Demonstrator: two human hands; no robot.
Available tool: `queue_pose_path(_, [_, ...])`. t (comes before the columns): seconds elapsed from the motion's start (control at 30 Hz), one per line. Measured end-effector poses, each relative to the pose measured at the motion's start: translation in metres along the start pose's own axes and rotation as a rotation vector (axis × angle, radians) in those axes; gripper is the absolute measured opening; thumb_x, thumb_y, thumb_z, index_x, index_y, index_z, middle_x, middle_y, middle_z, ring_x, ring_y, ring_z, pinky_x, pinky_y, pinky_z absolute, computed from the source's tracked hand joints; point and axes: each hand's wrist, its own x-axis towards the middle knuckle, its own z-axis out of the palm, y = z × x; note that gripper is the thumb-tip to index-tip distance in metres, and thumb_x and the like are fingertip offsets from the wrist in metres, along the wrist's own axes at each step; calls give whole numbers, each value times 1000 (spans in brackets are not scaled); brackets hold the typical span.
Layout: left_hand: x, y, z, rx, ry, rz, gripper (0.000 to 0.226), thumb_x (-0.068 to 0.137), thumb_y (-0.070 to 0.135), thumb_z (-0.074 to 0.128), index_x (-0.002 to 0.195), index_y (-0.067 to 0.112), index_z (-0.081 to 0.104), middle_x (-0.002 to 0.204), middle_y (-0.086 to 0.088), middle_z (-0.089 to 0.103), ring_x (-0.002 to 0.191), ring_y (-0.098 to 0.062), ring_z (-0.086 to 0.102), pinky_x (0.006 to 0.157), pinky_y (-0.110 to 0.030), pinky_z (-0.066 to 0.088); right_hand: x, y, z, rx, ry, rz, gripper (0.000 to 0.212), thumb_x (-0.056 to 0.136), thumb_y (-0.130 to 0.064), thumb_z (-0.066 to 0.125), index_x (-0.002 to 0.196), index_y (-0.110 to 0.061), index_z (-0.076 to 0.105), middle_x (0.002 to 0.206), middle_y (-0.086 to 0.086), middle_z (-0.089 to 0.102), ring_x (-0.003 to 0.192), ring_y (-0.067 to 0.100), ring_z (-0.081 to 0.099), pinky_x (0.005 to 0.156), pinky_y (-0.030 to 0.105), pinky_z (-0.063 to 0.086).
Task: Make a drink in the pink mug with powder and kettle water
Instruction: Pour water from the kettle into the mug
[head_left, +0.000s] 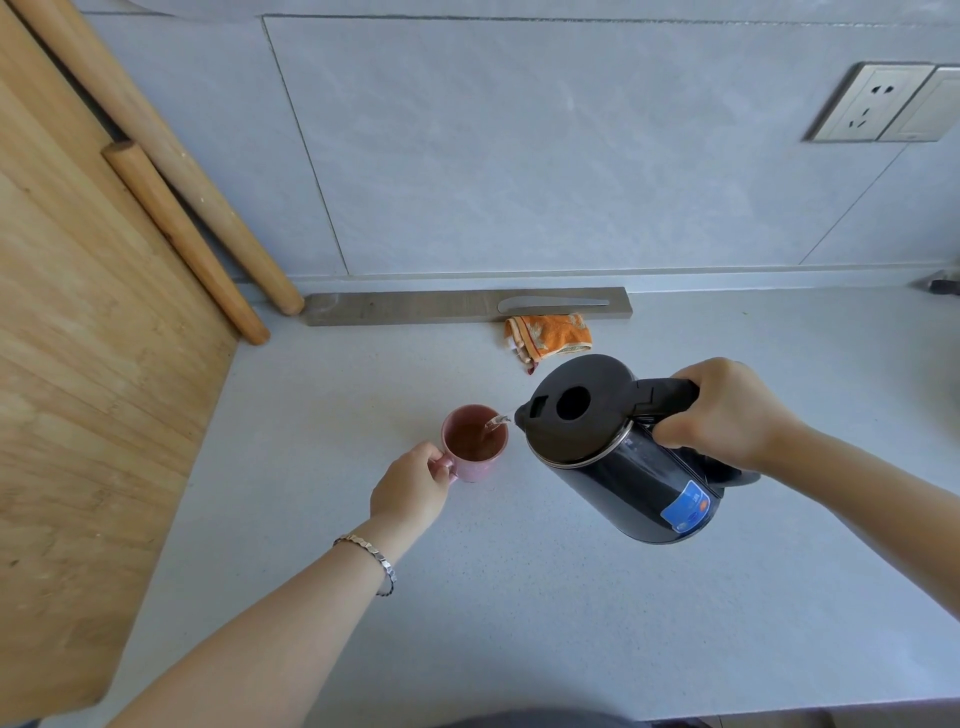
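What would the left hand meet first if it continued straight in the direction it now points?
The left hand already holds the handle of the pink mug, so it would push into the mug body at once. Beyond the mug, the orange cloth lies roughly in that line, though depth is hard to judge.

Left hand (413, 483) covers the pink mug's (475, 441) handle; fingertips not visible. Right hand (727, 413) conceals most of the kettle (618, 457) handle. Kettle label (685, 506) print illegible. Wooden board (78, 364) cut off at left edge. Dark object (943, 283) at right edge cropped, unidentifiable. Mug contents indistinct.
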Motion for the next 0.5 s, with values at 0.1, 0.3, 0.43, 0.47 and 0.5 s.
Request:
queue_pose_path(0.1, [0, 0, 0, 5, 4, 4, 10, 92, 18, 47, 83, 17, 52, 84, 6, 58, 74, -14, 52, 51, -19, 33, -1, -1, -2, 5, 4, 2, 11, 64, -5, 67, 58, -6, 57, 51, 8, 52, 50, 23, 49, 50, 24, 39])
queue_pose_path(0.3, [-1, 1, -1, 0, -8, 4, 10, 92, 18, 47, 83, 17, 52, 81, 8, 57, 71, -13, 51, 51, -19, 33, -2, -3, -2, -3, -11, 5, 17, 65, -6, 67, 55, -11, 54, 51, 7, 51, 50, 22, 48, 47, 21, 37])
queue_pose_path(0.43, [0, 0, -1, 9, 0, -7, 11, 91, 18, 48, 81, 18, 51, 81, 9, 57, 71, -15, 51, 52, -19, 32, -2, -3, -2, -18, -8, 8, 20, 65, -7, 67, 53, -13, 52, 51, 6, 51, 50, 21, 47, 47, 21, 36])
queue_pose_path(0.47, [0, 0, -1, 15, 1, -3, 11, 91, 19, 48, 81, 18, 51, 81, 8, 57, 72, -15, 51, 52, -19, 32, -2, -4, -2, -22, -9, 9, 19, 65, -8, 67, 53, -13, 53, 52, 6, 51, 50, 22, 48, 47, 21, 36])
queue_pose_path(0.5, [0, 1, -1, 16, 0, -1, 11, 92, 19, 48, 81, 18, 51, 81, 8, 57, 72, -15, 51, 51, -20, 32, -2, -4, -2, -26, -12, 8, 19, 65, -8, 67, 53, -13, 53, 52, 6, 51, 50, 22, 47, 47, 21, 36])
